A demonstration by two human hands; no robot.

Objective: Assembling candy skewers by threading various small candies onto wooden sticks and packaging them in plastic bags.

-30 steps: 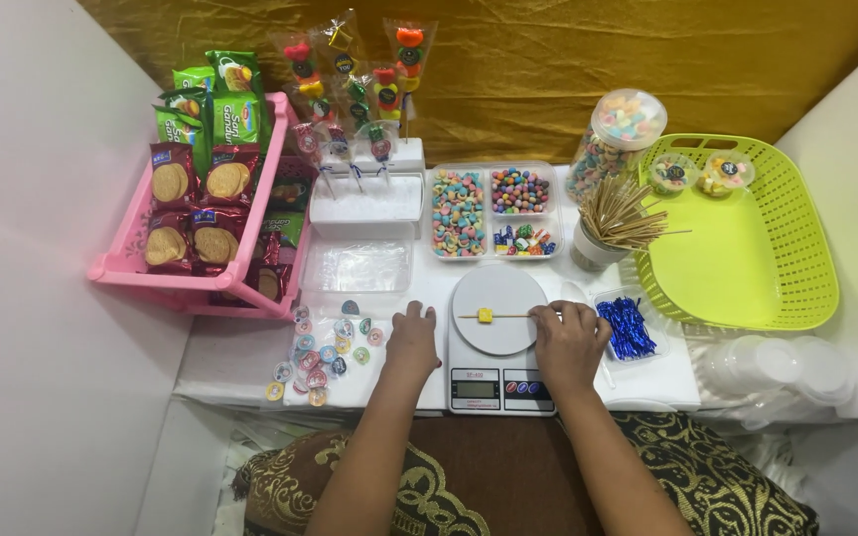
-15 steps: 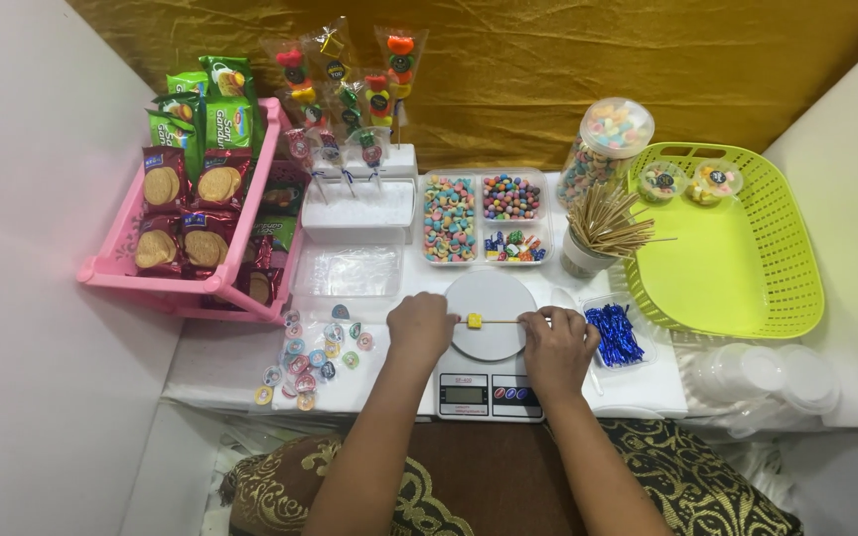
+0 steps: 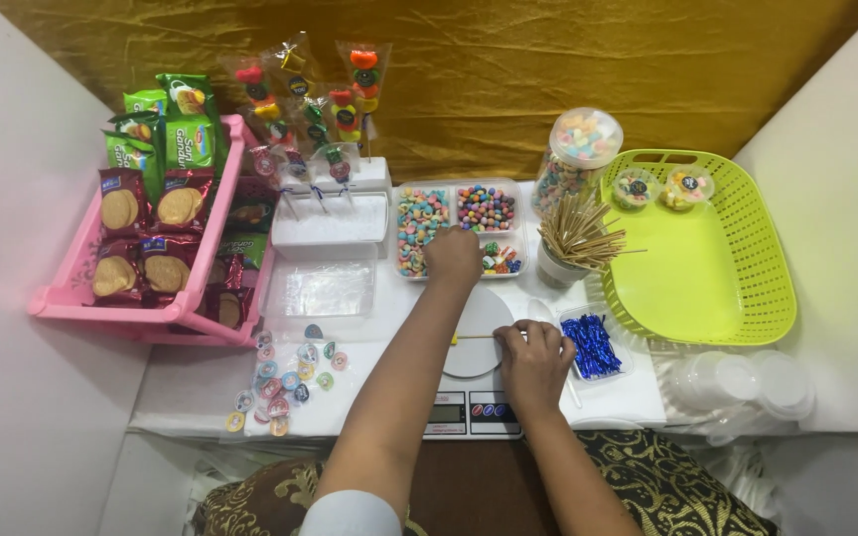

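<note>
My left hand (image 3: 452, 256) reaches forward over a clear divided candy tray (image 3: 486, 206), fingers pointing down among the coloured sweets; whether it holds one is hidden. Nearer to me, my right hand (image 3: 535, 357) pinches a thin wooden skewer (image 3: 484, 337) that lies across the white plate (image 3: 484, 310) on a small kitchen scale (image 3: 469, 412). One yellow candy (image 3: 455, 339) sits near the skewer's left tip.
A cup of skewers (image 3: 573, 238) and a candy jar (image 3: 578, 149) stand right of the tray. A green basket (image 3: 707, 268) is far right, a pink snack basket (image 3: 71, 298) at left. Blue twist ties (image 3: 593, 345), round stickers (image 3: 285, 382), clear bags (image 3: 330, 288) and a foam block (image 3: 330, 218) of finished skewers surround the scale.
My left hand has left the plate and moved forward to the candy tray. My right hand stays by the scale with the skewer. The camera view has shifted slightly.
</note>
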